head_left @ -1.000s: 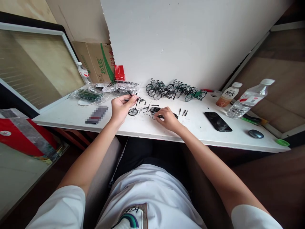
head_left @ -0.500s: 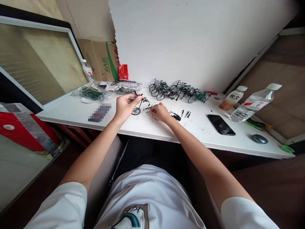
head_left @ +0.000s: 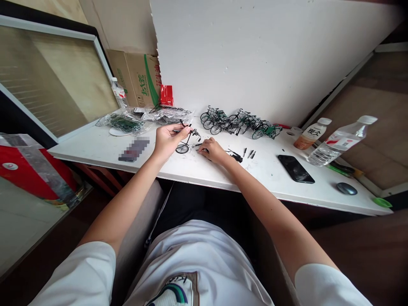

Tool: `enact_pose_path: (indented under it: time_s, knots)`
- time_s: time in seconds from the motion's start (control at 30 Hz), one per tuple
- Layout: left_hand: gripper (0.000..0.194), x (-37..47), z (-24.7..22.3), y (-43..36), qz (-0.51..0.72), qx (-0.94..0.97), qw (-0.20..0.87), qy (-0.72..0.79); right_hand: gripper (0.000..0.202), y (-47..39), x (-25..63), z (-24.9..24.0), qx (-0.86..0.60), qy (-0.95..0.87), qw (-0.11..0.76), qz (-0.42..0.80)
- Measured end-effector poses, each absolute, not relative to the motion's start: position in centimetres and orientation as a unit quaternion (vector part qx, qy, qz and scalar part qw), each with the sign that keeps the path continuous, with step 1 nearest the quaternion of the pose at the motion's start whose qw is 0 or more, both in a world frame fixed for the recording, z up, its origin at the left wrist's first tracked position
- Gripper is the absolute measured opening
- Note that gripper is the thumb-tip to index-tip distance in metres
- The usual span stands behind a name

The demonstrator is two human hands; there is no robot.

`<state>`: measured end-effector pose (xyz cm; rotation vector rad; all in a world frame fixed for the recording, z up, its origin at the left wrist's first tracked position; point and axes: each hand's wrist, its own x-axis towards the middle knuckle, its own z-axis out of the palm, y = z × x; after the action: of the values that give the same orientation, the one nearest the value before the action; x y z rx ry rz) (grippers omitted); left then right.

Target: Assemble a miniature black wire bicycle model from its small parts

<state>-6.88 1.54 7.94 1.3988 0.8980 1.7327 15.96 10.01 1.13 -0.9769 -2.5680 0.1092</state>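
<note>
My left hand [head_left: 168,139] pinches a partly built miniature bicycle [head_left: 182,147] between thumb and fingers. Its dark frame stands tilted, with one spoked wheel low near the tabletop. To its right, my right hand [head_left: 213,150] is down at the table with its fingertips drawn together among tiny loose parts. Whatever lies between those fingertips is too small to make out. Just beyond my right wrist is a black bicycle piece [head_left: 236,157], partly covered by the hand. Several short dark tool bits or pins [head_left: 251,154] lie further right.
Several finished miniature bicycles [head_left: 236,122] stand along the wall. Bagged parts [head_left: 126,122] and a cardboard box [head_left: 137,78] are at back left. On the right are a black phone [head_left: 296,168], a mouse [head_left: 347,188], a drink bottle [head_left: 312,134] and a water bottle [head_left: 342,142].
My right hand has shifted slightly, its fingers less curled and reaching a little left toward the bicycle. The left hand still holds the bicycle in about the same place.
</note>
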Motion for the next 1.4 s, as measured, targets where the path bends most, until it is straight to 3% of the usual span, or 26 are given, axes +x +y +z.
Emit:
enact_pose_path:
  time_s: [0.3, 0.5, 0.77, 0.87, 0.97, 1.1, 1.23, 1.4]
  knots:
    - [0.060, -6.5, 8.3, 1.1, 0.660, 0.535, 0.390, 0.356, 0.023, 9.1, 15.3, 2.4, -0.342, -0.931, 0.129, -0.029]
    - [0.059, -6.6, 8.1, 1.0, 0.627, 0.563, 0.415, 0.345, 0.044, 8.7, 14.7, 1.9, -0.353, -0.926, 0.073, -0.115]
    - [0.057, -6.4, 7.8, 0.7, 0.587, 0.577, 0.458, 0.335, 0.046, 8.5, 14.6, 1.4, -0.375, -0.915, 0.102, -0.107]
    - [0.057, -6.4, 7.9, 0.5, 0.575, 0.584, 0.470, 0.329, 0.039, 8.8, 15.3, 2.1, -0.383, -0.909, 0.158, -0.055]
    - [0.054, -6.4, 8.0, 0.3, 0.551, 0.606, 0.475, 0.322, 0.032, 8.2, 16.5, 3.3, -0.369, -0.888, 0.269, 0.052]
    - [0.055, -5.9, 7.9, 0.0, 0.534, 0.621, 0.477, 0.319, 0.045, 5.6, 18.3, 5.4, -0.341, -0.824, 0.382, 0.242]
    - [0.054, -5.1, 7.7, -0.3, 0.537, 0.628, 0.464, 0.320, 0.052, 2.4, 19.0, 7.4, -0.292, -0.776, 0.404, 0.386]
    - [0.052, -4.6, 8.0, -1.1, 0.528, 0.655, 0.431, 0.326, 0.050, 0.2, 18.7, 8.8, -0.261, -0.790, 0.373, 0.411]
